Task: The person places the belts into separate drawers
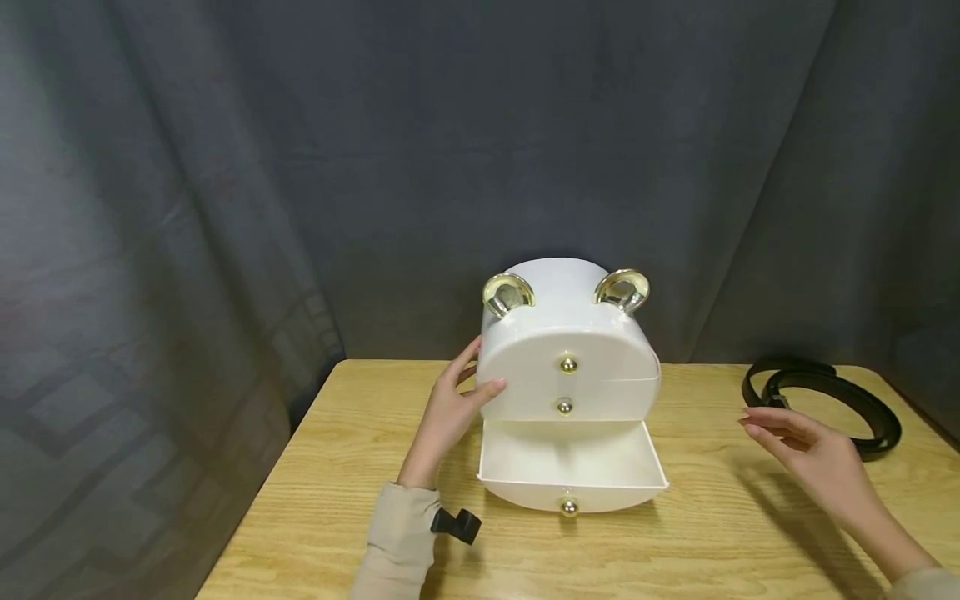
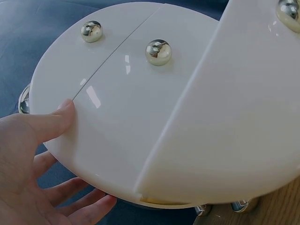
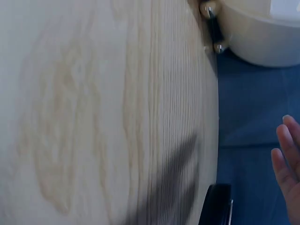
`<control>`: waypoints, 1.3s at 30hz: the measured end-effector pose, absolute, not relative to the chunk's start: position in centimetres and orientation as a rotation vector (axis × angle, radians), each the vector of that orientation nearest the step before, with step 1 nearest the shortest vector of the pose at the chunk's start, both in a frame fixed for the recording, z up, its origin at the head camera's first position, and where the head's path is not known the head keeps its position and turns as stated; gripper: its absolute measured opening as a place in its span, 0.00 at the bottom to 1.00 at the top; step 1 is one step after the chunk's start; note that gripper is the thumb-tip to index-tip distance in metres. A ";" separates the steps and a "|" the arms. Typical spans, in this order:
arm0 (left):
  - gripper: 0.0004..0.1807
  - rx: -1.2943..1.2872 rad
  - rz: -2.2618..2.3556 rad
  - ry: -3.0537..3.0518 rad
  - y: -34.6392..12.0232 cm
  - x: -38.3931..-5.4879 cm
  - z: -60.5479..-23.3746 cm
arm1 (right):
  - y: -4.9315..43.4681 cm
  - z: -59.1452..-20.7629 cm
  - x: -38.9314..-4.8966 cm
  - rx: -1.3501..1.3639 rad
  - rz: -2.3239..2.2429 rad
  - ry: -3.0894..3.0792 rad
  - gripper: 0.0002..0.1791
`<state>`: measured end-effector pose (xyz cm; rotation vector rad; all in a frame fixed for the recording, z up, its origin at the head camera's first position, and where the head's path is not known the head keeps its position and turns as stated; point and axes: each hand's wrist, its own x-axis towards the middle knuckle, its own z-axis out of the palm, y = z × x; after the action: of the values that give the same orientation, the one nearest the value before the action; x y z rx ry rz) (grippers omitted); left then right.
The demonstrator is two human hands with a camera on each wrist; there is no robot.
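Observation:
A glossy white storage box [image 1: 572, 350] with two gold ears and gold ball knobs stands on the table. Its bottom drawer [image 1: 566, 454] is pulled out, and the visible inside looks bare. My left hand [image 1: 448, 410] holds the box's left side, thumb on the front face and fingers round the curved side. In the left wrist view, that thumb rests by the seam between the upper drawer fronts [image 2: 126, 89]. My right hand [image 1: 821, 458] hovers over the table to the right, fingers loosely bent, holding nothing. Nearest to it is a coiled black belt [image 1: 877, 417].
The light wooden table [image 1: 337, 500] extends on both sides of the box. A dark grey curtain [image 1: 420, 167] hangs close behind its back edge. A black strap piece [image 1: 457, 525] sticks out from my left sleeve [image 1: 397, 533].

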<state>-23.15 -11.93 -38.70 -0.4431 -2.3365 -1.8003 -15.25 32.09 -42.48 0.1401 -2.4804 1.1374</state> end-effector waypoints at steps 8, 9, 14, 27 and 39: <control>0.40 -0.460 -1.824 -2.312 -11.8 -23.3 -38.9 | 34.2 -42.8 -16.4 0.066 1.091 -2.516 0.24; 0.40 -0.463 -1.827 -2.309 -11.7 -23.3 -38.8 | 34.4 -42.8 -16.5 0.064 1.084 -2.522 0.25; 0.39 -0.472 -1.837 -2.305 -11.5 -23.4 -38.9 | 35.5 -42.7 -17.2 0.096 1.059 -2.494 0.23; 0.40 -0.480 -1.824 -2.313 -11.1 -23.4 -38.7 | 38.3 -43.5 -18.5 -0.045 0.927 -2.501 0.23; 0.40 -0.453 -1.827 -2.329 -10.9 -23.1 -38.1 | 39.9 -44.0 -19.4 -0.132 1.007 -2.495 0.27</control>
<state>-23.12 -10.90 -38.09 -0.4529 -2.3287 -1.8272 -19.38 39.93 -44.03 -0.1315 -2.4951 1.0073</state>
